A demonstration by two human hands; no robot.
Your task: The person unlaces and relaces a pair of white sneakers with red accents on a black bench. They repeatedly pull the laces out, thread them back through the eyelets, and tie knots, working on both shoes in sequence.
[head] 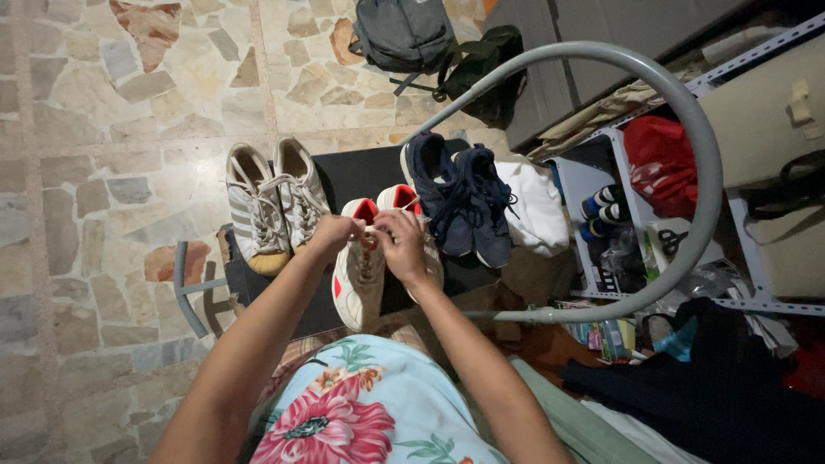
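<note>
Both bare forearms reach forward and converge. Left hand (333,232) and right hand (400,245) sit close together, knuckles up, fingers curled and pinched inward, fingertips nearly meeting.

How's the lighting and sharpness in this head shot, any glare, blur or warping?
Head view: dim, warm indoor light, brightest on the stone floor; the lower right corner falls into dark shadow. The hands and the white and red shoes are fairly sharp. No strong glare. The wide lens bends the edges, and the forearms look stretched.
</note>
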